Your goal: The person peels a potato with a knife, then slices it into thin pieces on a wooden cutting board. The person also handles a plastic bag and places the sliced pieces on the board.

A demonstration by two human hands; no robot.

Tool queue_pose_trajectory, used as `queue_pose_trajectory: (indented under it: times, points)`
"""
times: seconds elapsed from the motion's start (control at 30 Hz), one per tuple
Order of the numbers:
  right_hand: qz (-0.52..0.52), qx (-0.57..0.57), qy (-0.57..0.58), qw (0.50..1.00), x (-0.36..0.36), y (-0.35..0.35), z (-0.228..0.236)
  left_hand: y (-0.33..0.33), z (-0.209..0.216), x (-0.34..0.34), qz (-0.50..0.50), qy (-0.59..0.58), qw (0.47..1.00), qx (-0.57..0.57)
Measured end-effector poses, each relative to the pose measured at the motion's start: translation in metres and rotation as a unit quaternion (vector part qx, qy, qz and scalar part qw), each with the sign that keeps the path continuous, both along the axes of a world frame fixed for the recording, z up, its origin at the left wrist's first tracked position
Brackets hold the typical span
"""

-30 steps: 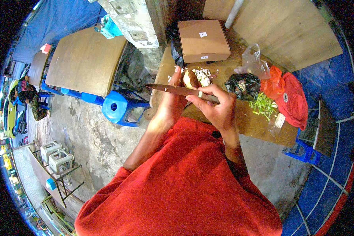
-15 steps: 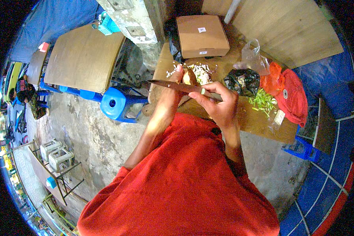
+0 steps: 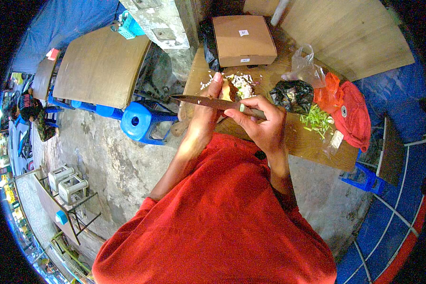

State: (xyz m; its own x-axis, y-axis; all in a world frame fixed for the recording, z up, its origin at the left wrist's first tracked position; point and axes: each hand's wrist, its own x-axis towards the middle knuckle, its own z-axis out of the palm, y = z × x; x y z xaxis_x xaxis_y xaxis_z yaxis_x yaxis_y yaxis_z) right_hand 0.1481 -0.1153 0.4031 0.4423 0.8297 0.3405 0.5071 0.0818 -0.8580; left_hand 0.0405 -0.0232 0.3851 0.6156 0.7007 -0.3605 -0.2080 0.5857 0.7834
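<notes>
My left hand (image 3: 208, 106) is closed around a brown-skinned potato (image 3: 227, 91) with pale yellow flesh bared on one side, its thumb pointing up. My right hand (image 3: 262, 120) grips a knife (image 3: 201, 101) by the handle. The long dark blade points left and lies across the near side of the potato and over my left hand. A small pale green piece (image 3: 242, 108) clings to the knife near my right fingers. Just behind the potato is a heap of chopped whitish pieces (image 3: 244, 85), with some bits scattered on the wooden table (image 3: 298, 142).
Right of my hands are a black plastic bag (image 3: 292, 96), chopped green pieces (image 3: 317, 120), a clear bag (image 3: 307, 68), an orange bag (image 3: 329, 92) and a red cloth item (image 3: 355, 116). Behind stands a cardboard box (image 3: 244, 40). A blue stool (image 3: 144, 123) is at the left.
The knife has slid slightly to the left across the potato, with my right hand following. My left hand keeps its hold in nearly the same place.
</notes>
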Motion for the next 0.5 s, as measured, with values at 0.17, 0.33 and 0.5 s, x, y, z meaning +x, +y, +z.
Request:
queue_pose_trajectory:
  times: [0.17,0.33,0.5]
  points:
    - [-0.004,0.022,-0.002,1.000,-0.002,0.001,-0.003,-0.002,0.008,0.004,0.017,-0.020,1.000,-0.016]
    - [-0.018,0.031,-0.018,0.999,-0.004,0.001,-0.004,-0.004,0.012,0.005,0.035,-0.072,0.995,-0.051]
    - [-0.024,0.010,-0.023,0.999,-0.004,-0.002,-0.004,0.000,0.001,0.001,0.027,-0.066,0.996,-0.061]
